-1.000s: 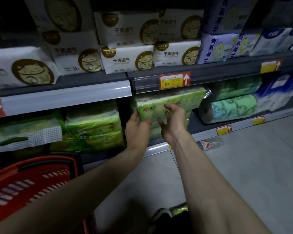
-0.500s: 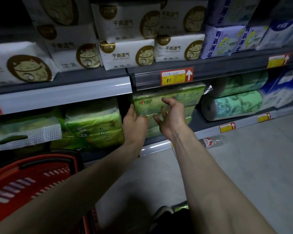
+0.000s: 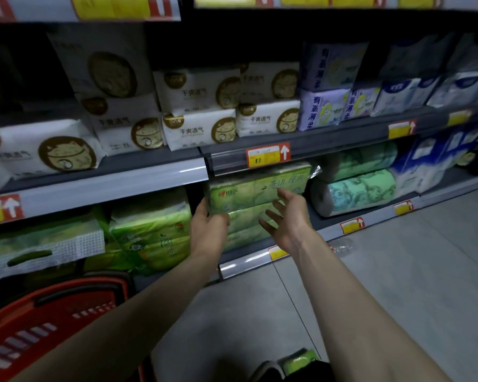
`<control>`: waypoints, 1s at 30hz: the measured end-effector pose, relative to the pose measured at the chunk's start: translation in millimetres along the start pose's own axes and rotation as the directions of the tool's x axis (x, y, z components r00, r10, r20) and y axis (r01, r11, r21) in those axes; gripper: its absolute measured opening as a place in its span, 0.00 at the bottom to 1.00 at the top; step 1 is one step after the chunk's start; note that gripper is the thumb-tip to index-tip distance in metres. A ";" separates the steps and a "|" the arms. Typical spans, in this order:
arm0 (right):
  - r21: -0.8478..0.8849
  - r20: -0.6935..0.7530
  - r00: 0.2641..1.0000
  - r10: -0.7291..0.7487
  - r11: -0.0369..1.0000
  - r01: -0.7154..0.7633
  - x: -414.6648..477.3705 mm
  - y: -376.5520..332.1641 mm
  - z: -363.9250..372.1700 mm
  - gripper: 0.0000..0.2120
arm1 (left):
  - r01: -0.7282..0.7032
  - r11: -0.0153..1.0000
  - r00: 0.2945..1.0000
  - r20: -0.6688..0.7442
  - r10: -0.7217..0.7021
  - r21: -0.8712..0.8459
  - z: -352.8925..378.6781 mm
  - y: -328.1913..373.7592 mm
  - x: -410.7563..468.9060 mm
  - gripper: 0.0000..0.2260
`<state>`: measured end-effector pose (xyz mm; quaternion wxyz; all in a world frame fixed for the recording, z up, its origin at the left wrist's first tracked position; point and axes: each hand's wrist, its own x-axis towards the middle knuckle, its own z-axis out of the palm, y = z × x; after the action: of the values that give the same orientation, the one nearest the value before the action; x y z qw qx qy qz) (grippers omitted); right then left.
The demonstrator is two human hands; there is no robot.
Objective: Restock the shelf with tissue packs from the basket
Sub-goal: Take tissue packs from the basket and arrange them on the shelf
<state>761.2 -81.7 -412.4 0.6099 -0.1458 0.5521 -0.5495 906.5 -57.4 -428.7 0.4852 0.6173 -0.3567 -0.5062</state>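
Note:
A green tissue pack [image 3: 255, 188] lies on top of a stack of like packs on the bottom shelf [image 3: 246, 265], just under a red and yellow price tag [image 3: 268, 155]. My left hand [image 3: 209, 230] holds the pack's left end, thumb on the front and fingers tucked around the side. My right hand [image 3: 287, 216] hovers in front of the pack's right half with its fingers spread, holding nothing. The red basket [image 3: 39, 321] stands at the lower left; its inside is not visible.
More green tissue packs [image 3: 149, 230] fill the bottom shelf to the left. Green paper rolls [image 3: 362, 188] lie to the right. White packs [image 3: 199, 128] sit on the shelf above. A plastic bottle [image 3: 340, 246] lies on the grey floor by the shelf.
The view has tilted upward. My right hand has come off the pack and opened wider. My left hand stays at the pack's left end.

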 end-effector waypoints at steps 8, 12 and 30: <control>-0.042 0.061 0.997 -0.047 0.998 0.050 -45.0 -17.0 -19.4 0.17 | 0.068 0.998 0.998 -0.004 -0.068 -0.014 -10.8 30.2 -41.5 0.31; 0.121 0.106 0.985 -0.134 0.985 0.121 -83.2 -41.5 -18.0 0.19 | 0.024 1.000 1.000 0.013 -0.024 0.000 -15.8 51.8 -70.5 0.27; 0.269 -0.107 0.961 -0.256 0.923 0.276 -196.5 -26.3 -185.8 0.16 | -0.082 0.997 0.924 0.375 0.077 -0.001 119.3 75.5 -199.8 0.09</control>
<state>634.8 152.1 -355.5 0.5245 -0.1116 0.4645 -0.7048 747.9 79.6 -302.5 0.4236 0.4978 -0.4712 -0.5922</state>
